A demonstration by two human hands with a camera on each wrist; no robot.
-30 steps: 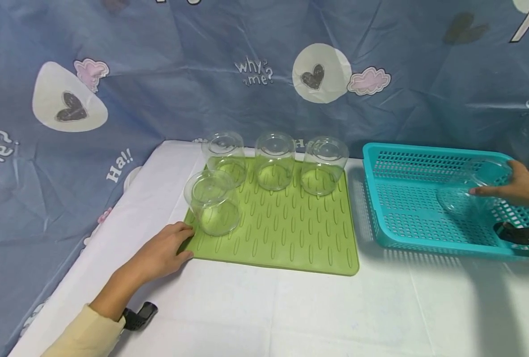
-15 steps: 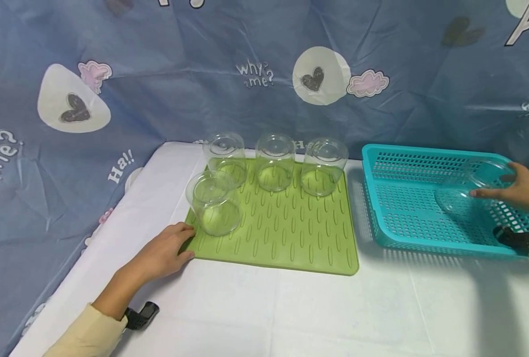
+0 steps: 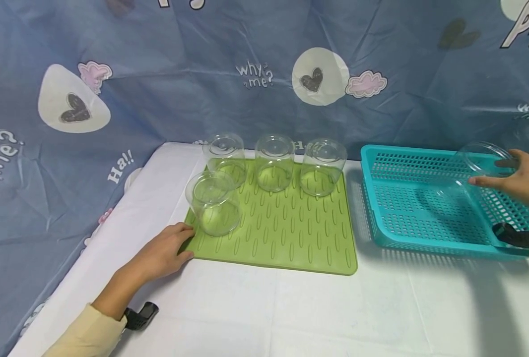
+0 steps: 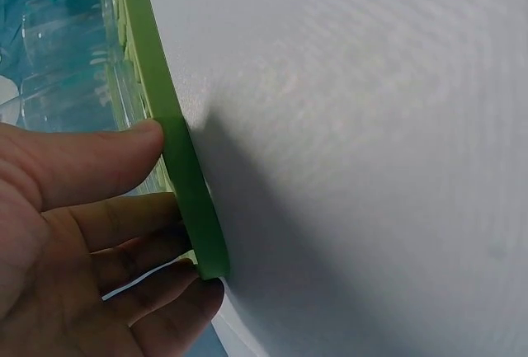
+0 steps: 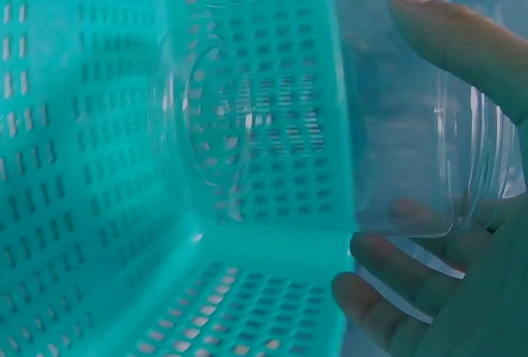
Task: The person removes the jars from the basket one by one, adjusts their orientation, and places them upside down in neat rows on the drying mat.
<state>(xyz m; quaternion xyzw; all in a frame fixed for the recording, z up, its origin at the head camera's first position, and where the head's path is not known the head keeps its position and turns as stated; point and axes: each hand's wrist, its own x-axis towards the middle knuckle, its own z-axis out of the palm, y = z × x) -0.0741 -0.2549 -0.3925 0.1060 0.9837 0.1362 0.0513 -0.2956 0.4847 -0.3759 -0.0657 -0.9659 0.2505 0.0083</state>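
Note:
In the head view, my right hand (image 3: 525, 178) holds a clear cup (image 3: 479, 161) over the right part of a turquoise basket (image 3: 380, 233). The right wrist view shows thumb and fingers on opposite sides of the cup (image 5: 396, 143), near its rim, with its base toward the basket floor. My left hand (image 3: 166, 250) grips the near left corner of a green ridged drying mat (image 3: 282, 238), thumb and fingertips on its edge. Upside-down clear cups stand on the mat: a back row of a left cup (image 3: 226, 158), middle cup (image 3: 275, 163) and right cup (image 3: 323, 166), and a front-left cup (image 3: 215, 203).
A white cloth (image 3: 291, 317) covers the table. Behind it hangs a blue printed curtain (image 3: 179, 99), close to the back cups and basket. The basket's raised, perforated walls stand to the right of the mat, with a narrow strip of cloth between.
My right hand has lifted the cup, raising it from low in the basket to above the floor. The left hand and the cups on the mat have stayed put.

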